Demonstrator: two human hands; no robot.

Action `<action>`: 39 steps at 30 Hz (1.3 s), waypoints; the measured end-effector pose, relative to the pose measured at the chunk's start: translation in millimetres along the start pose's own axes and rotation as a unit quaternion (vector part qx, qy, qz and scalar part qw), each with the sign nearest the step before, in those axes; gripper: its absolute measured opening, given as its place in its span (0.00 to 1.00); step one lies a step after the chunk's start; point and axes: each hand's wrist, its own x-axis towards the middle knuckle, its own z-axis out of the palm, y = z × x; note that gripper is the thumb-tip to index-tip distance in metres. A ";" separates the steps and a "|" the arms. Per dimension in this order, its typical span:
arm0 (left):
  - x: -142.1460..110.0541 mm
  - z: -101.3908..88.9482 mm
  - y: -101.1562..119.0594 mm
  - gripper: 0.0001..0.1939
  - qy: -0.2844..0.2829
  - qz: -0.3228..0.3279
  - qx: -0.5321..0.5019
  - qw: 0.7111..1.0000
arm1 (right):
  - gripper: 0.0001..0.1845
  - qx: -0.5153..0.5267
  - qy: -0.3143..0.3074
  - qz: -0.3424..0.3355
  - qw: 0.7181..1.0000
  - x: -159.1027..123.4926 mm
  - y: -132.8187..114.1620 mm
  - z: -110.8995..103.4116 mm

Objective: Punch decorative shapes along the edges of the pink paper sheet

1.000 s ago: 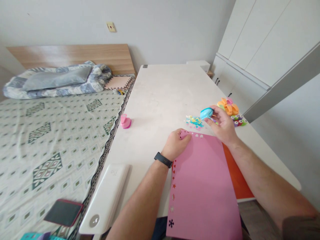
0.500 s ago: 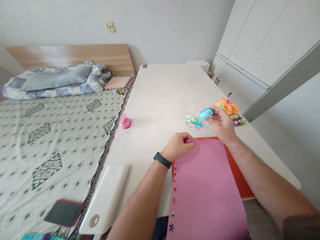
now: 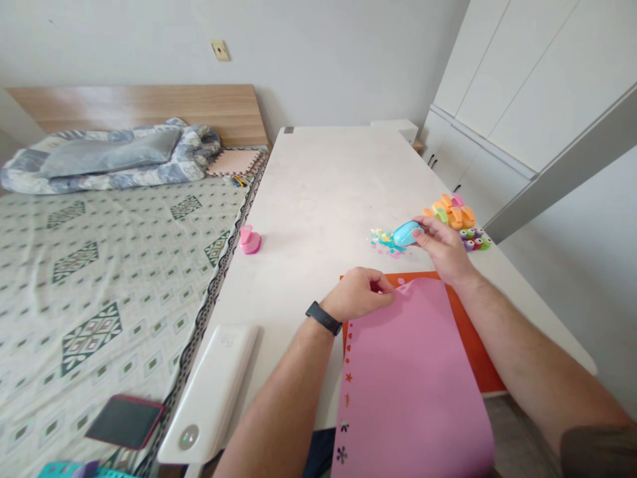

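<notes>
My left hand pinches the far left corner of a pink paper sheet, whose left edge carries a row of punched shapes. The sheet lies over an orange sheet and hangs off the near table edge. My right hand holds a small blue craft punch just above a heap of coloured paper confetti.
More punches, orange and small green-purple ones, sit by the table's right edge. A pink punch lies near the left edge. A white device rests at the near left corner. On the bed lie a phone and folded bedding.
My left hand has drawn the pink sheet toward me, uncovering the orange sheet's far edge. My right hand has tipped the blue punch lower over the confetti.
</notes>
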 end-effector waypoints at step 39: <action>0.9 0.1 -0.8 0.14 0.061 0.000 0.010 0.998 | 0.20 -0.035 -0.174 0.048 0.983 54.3 -34.5 87.6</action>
